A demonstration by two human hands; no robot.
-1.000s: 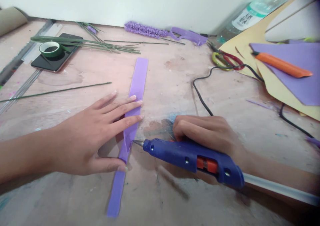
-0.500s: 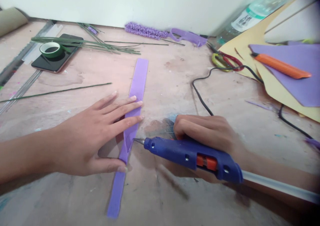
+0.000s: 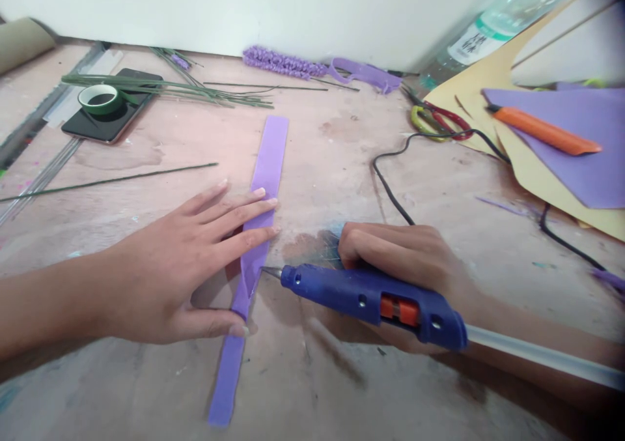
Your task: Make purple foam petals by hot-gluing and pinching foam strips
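A long purple foam strip [image 3: 269,154] lies on the table, its lower part folded over lengthwise. Across it rests my left hand [image 3: 180,265], fingers spread and flat, with the fingertips on the upper part and the thumb pressing the folded part. My right hand [image 3: 400,252] is wrapped round a blue glue gun [image 3: 336,291] lying on its side. The metal nozzle touches or nearly touches the strip's right edge by the fold. A clear glue stick [image 3: 537,353] sticks out of the gun's back end. The gun's body hides part of my right hand.
Behind lie a phone [image 3: 141,112] with green tape [image 3: 100,100], green wires [image 3: 209,90] and a fuzzy purple stem [image 3: 283,62]. To the right are scissors [image 3: 439,122], an orange cutter [image 3: 547,130], purple sheets [image 3: 586,180], a bottle [image 3: 478,40] and the gun's black cord [image 3: 388,187].
Hardly anything differs. The glue gun's rear has shifted slightly left and up, with its nozzle still by the strip's edge. My left hand has stayed in place.
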